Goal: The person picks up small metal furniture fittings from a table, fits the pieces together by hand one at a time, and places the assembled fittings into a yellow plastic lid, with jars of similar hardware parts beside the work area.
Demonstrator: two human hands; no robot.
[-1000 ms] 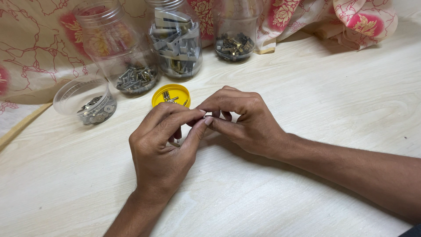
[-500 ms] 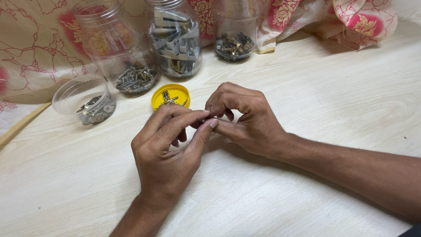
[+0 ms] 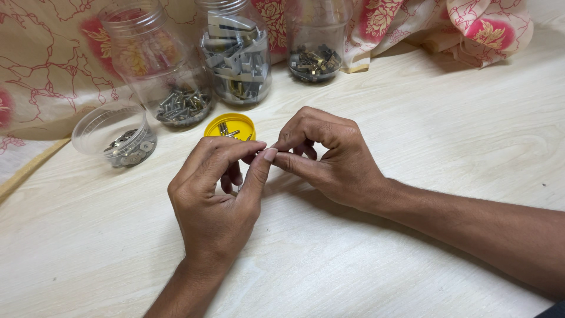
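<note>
Bright, even light; soft shadows, seemingly sharp.

A pale wood-grain table (image 3: 447,141) filled the view under soft, even light. Along its far edge lay a cream cloth with red flowers (image 3: 35,76).

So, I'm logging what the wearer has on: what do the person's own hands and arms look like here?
Both the left hand and the right hand are bare: no gloves, rings, watch or bands show. The forearms are uncovered as far as the picture's edges, with no sleeve in view. Fingernails are short and unpainted. A dark scrap at the bottom right corner is too small to identify.
</note>
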